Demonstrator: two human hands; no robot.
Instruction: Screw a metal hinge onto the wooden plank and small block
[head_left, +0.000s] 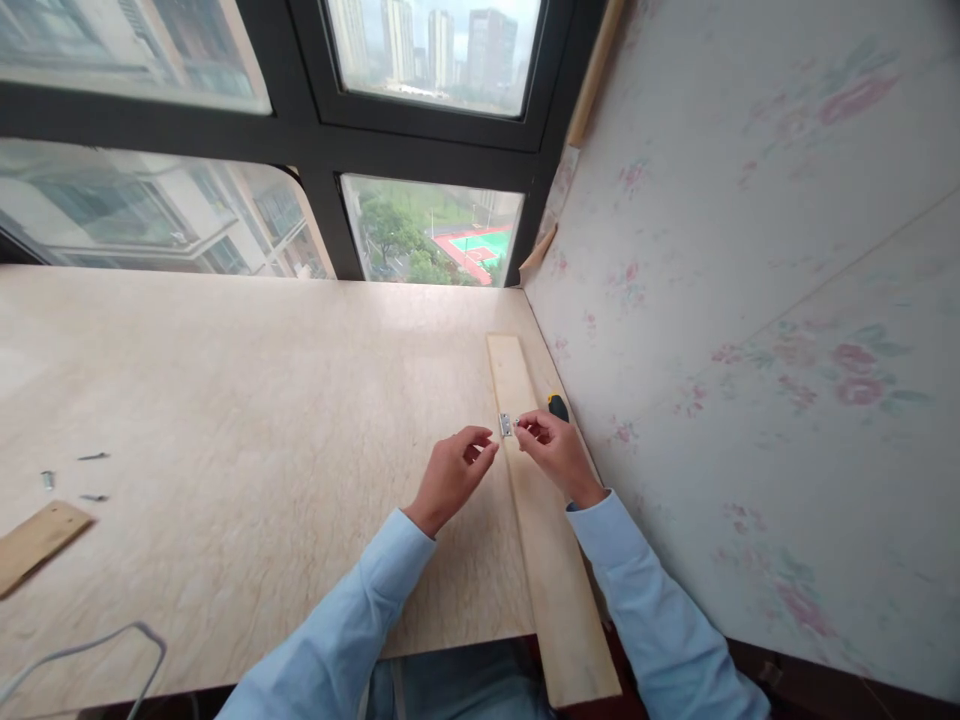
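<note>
A long pale wooden board lies along the wall side of the stone-patterned ledge, its near end jutting past the front edge. On the board sits a small silver metal plate with holes, which looks like a hinge. My right hand is over the board just right of the plate, thumb and fingers pinched together; a tiny shiny bit shows at the fingertips, too small to name. To the left of the board hovers my left hand, its thumb and forefinger apart with nothing visible between them.
Beyond my right hand, a black and yellow handle rests by the flowered wall. Far left on the ledge lie screws, a small metal cylinder and a short wooden piece. A grey cable curves at the front left.
</note>
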